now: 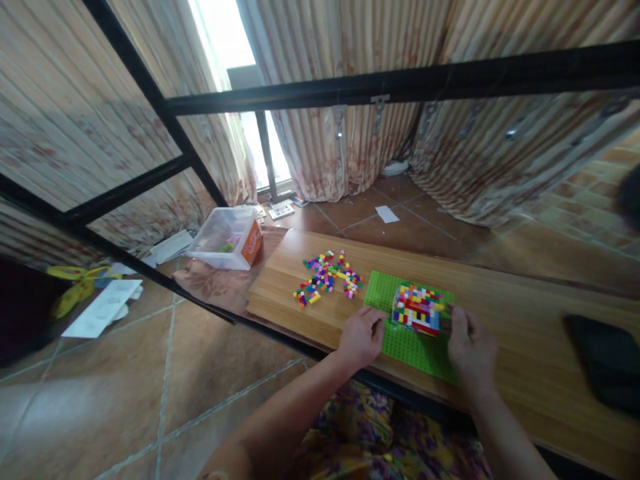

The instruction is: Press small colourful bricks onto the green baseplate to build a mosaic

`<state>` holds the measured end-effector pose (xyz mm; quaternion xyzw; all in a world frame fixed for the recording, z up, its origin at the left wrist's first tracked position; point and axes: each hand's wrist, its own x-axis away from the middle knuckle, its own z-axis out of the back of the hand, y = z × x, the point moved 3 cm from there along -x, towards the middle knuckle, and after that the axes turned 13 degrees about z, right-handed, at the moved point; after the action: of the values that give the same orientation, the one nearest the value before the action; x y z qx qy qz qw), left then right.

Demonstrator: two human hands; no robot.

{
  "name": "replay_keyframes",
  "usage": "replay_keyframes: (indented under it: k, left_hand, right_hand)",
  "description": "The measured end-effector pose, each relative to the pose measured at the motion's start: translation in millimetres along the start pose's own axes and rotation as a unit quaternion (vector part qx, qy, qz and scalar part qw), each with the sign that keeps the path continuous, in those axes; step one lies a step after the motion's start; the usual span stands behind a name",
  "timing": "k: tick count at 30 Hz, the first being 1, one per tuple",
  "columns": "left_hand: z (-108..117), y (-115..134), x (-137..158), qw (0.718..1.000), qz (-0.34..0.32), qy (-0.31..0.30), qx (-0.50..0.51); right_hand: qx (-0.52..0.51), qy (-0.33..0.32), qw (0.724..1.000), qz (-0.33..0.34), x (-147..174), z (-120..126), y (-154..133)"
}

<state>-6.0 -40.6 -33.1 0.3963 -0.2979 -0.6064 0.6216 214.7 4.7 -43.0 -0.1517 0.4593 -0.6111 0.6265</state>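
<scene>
A block model of small coloured toy bricks [417,310] sits on a green studded baseplate [413,350] on the wooden table. My left hand [361,337] is at the baseplate's left edge, its fingers curled together; whatever is between them is too small to make out. At the model's right side is my right hand [471,343], thumb and fingers closed close to the bricks. What they pinch is hidden. Left of the baseplate lies a scattered pile of loose bricks [327,273] in many colours.
A clear plastic box [220,257] with an orange label stands beyond the table's left end. A dark flat object [603,363] lies on the table [520,327] at right. Black metal bars [300,97] cross in front of the curtains [320,153]. Papers [103,310] lie on the tiled floor.
</scene>
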Motion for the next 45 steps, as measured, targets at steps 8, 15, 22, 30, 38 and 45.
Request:
replay_keyframes:
  k: [8, 15, 22, 30, 38, 45]
  left_hand:
    - [-2, -1, 0, 1.000, 0.000, -0.010, -0.023]
    - [-6, -1, -1, 1.000, -0.008, -0.005, -0.030]
    - [20, -12, 13, 0.997, 0.007, 0.065, -0.038]
    - [127, -54, 28, 0.940, 0.125, 0.287, -0.133]
    - [141, -70, 11, 0.946, 0.227, 0.160, -0.165]
    - [135, -65, -9, 0.966, 0.186, 0.094, -0.150]
  right_hand:
    - [0.051, -0.007, 0.998, 0.022, 15, 9, 4]
    - [0.063, -0.011, 0.997, 0.032, 12, 6, 8]
    - [0.086, -0.037, 0.993, 0.067, 10, 3, 13]
    - [0.073, -0.033, 0.995, 0.059, 9, -1, 20]
    - [0.066, -0.036, 0.995, 0.072, 11, -1, 19]
    - [0.046, -0.031, 0.995, 0.082, 13, -2, 16]
